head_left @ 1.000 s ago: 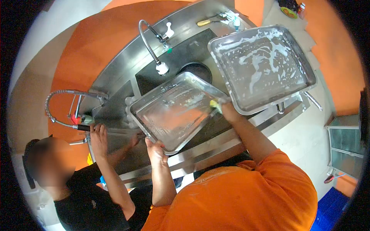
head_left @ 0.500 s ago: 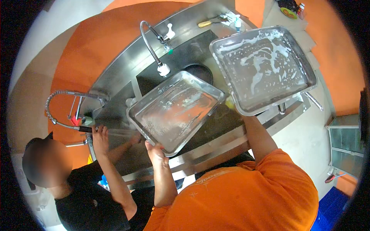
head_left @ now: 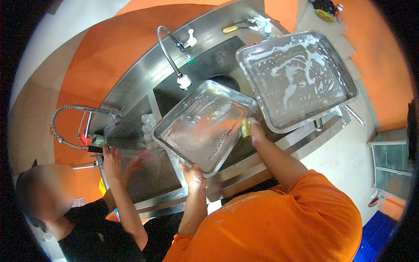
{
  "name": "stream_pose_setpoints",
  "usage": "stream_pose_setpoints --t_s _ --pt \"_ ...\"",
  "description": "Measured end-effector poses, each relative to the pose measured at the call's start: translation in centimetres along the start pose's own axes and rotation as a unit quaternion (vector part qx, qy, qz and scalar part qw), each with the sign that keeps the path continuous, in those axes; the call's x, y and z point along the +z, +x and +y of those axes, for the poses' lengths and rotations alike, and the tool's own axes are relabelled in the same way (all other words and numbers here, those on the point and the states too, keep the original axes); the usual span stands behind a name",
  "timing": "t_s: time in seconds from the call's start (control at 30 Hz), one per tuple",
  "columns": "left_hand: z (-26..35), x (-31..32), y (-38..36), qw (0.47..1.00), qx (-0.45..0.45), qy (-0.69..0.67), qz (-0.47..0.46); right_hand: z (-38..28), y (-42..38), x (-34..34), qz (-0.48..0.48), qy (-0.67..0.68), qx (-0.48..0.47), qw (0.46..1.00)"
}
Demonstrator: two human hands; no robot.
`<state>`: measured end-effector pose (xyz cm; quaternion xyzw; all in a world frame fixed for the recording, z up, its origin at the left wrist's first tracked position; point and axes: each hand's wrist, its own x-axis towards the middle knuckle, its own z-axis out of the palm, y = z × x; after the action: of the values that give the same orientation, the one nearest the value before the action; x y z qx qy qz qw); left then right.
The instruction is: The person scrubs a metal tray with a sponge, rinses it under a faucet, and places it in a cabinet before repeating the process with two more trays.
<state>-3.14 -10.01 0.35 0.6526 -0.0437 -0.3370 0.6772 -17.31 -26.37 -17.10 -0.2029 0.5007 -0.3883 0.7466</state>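
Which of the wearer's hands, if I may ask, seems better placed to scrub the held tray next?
Probably the right hand: it holds a yellow pad beside the tray. The left hand grips the tray near its lower corner, so seems busy steadying it.

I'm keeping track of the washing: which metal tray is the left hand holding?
The left tray, gripped at its near edge by the left hand; the foamier right tray is away from that hand.

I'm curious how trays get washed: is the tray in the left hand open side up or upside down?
Open side up: the tray shows its hollow inside and raised rim, while the left hand grips its edge.
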Motion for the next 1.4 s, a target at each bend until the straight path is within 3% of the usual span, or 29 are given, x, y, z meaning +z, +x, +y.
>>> stream_pose_setpoints --t_s 0.17,0.33,0.47,0.57,0.77,0.87,0.9,1.0,1.07,1.1,1.13,1.17,1.23,1.33,1.4 --pt "-2.0 -2.3 0.4 0.997 -0.029 0.068 0.006 -0.9 3.7 -0.2 0.195 -0.004 -0.039 0.980" --pt "-2.9 -2.5 0.1 0.999 -0.002 0.053 -0.003 -0.3 7.3 -1.6 0.252 0.040 -0.107 0.961" --pt "-2.2 -2.0 -0.4 0.997 0.001 0.078 -0.003 0.1 8.8 -3.5 0.217 0.084 -0.119 0.965" --pt "-3.7 -2.8 -0.1 0.994 0.056 0.088 0.012 0.6 10.0 -5.5 0.166 0.117 -0.101 0.974" --pt "-2.7 -2.0 0.2 0.998 0.060 -0.005 0.002 1.9 11.0 -8.2 0.074 0.157 -0.059 0.983" --pt "-2.9 -1.9 0.2 0.998 0.023 -0.056 0.020 1.9 8.6 -6.8 0.062 0.142 -0.097 0.983" --pt "-2.7 -1.8 0.0 0.999 0.035 -0.015 0.022 1.5 6.9 -5.2 0.075 0.125 -0.127 0.981" --pt "-2.4 -1.1 -0.4 0.995 0.068 0.071 0.034 0.1 2.3 -1.1 0.093 0.112 -0.003 0.989" --pt "-2.9 -0.7 -0.1 0.993 0.085 0.077 0.041 3.0 2.5 -2.3 -0.078 0.137 -0.041 0.987" --pt "-2.6 -0.3 -0.5 0.997 0.071 -0.019 0.028 2.2 -0.7 0.0 -0.009 0.136 0.003 0.991" --pt "-3.7 -1.1 0.2 0.997 0.062 0.006 0.038 1.7 -1.9 1.4 0.042 0.069 0.046 0.996" --pt "-4.7 -2.1 0.9 0.997 0.054 0.031 0.046 3.6 -0.4 0.5 0.014 0.079 0.050 0.995" --pt "-4.1 -1.4 0.4 0.999 0.041 0.023 0.020 0.3 -3.0 1.9 -0.011 0.048 0.026 0.998" --pt "-4.6 -2.1 0.1 0.995 0.024 0.093 0.041 1.8 1.2 0.3 -0.030 0.095 -0.075 0.992" --pt "-4.8 -2.8 0.1 0.997 0.021 0.061 0.039 2.0 5.6 -1.6 0.029 0.117 -0.088 0.989"
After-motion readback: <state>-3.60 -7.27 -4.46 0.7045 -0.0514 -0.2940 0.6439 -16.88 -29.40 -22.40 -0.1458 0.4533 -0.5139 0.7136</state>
